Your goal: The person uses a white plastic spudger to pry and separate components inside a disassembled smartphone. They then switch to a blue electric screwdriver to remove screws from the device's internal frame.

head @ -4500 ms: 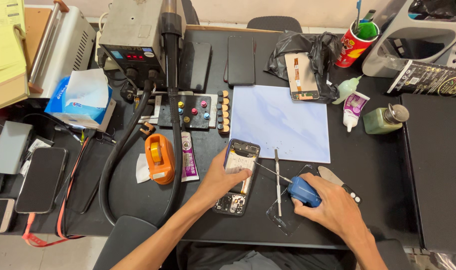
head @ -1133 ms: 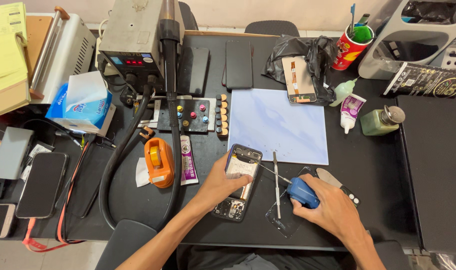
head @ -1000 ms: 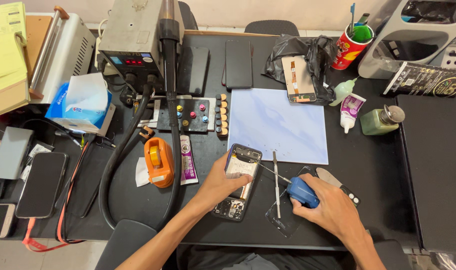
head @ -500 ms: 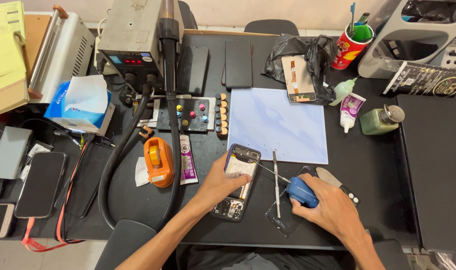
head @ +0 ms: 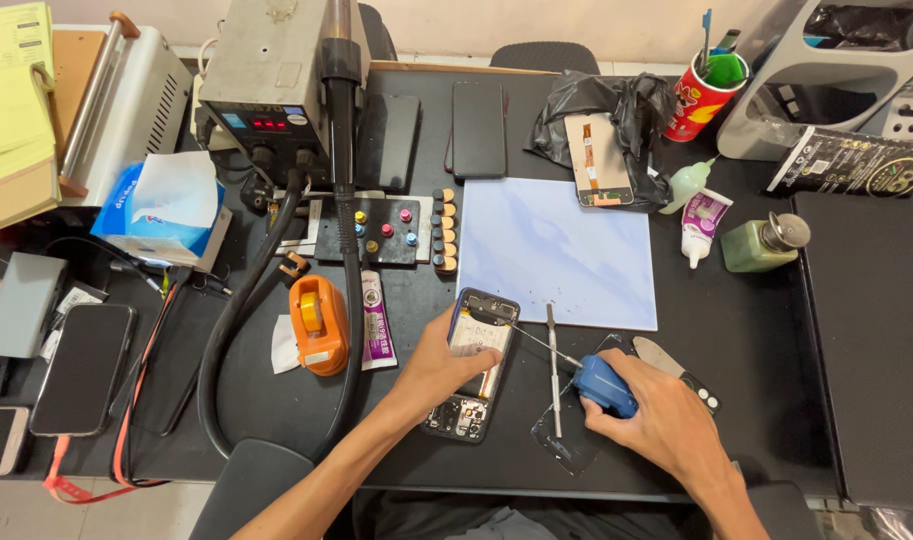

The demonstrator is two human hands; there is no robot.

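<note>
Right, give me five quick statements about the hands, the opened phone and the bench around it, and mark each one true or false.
1. The left hand rests on the opened black phone with its back cover off. True.
2. The right hand grips a blue-handled tool. True.
3. The tool's thin tip points away from the phone. False: it reaches toward the phone's upper end.
4. The orange tape dispenser lies right of the phone. False: left.
5. The pale blue mat lies beyond the phone. True.
</note>
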